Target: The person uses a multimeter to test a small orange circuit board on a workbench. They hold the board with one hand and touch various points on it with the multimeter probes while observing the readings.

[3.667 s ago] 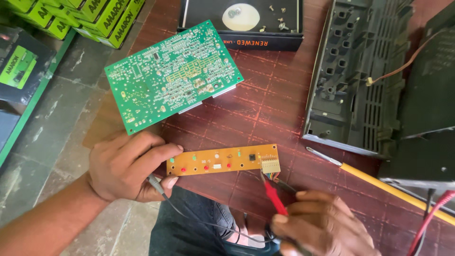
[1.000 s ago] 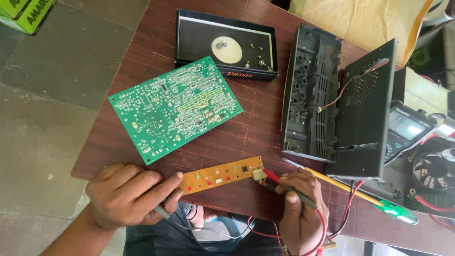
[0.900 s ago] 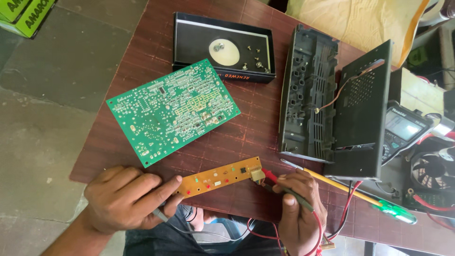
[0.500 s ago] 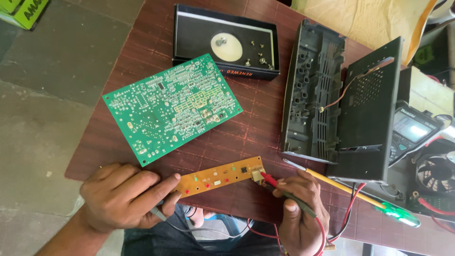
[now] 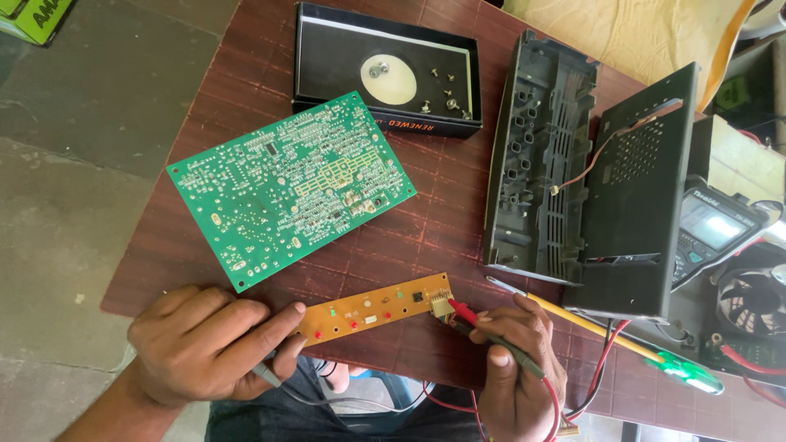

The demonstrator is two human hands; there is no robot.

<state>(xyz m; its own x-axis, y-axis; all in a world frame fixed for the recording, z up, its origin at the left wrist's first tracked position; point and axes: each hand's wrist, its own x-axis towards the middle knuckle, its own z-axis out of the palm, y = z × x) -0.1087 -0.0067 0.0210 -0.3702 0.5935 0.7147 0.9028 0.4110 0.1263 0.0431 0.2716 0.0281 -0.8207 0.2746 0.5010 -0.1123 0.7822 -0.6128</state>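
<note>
At the table's near edge, the left hand (image 5: 205, 344) pinches the orange strip board (image 5: 372, 308) and a black probe; the right hand (image 5: 516, 376) pinches a red probe (image 5: 461, 309) on its white connector (image 5: 442, 304). A slip could bridge 2 pins.

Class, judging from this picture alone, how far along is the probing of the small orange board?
Done: casing opened, green board out, screws in the black tray. In hand: left hand steadies the orange board; right hand puts the red probe on its white connector. Left: the meter reading is unreadable here.
</note>
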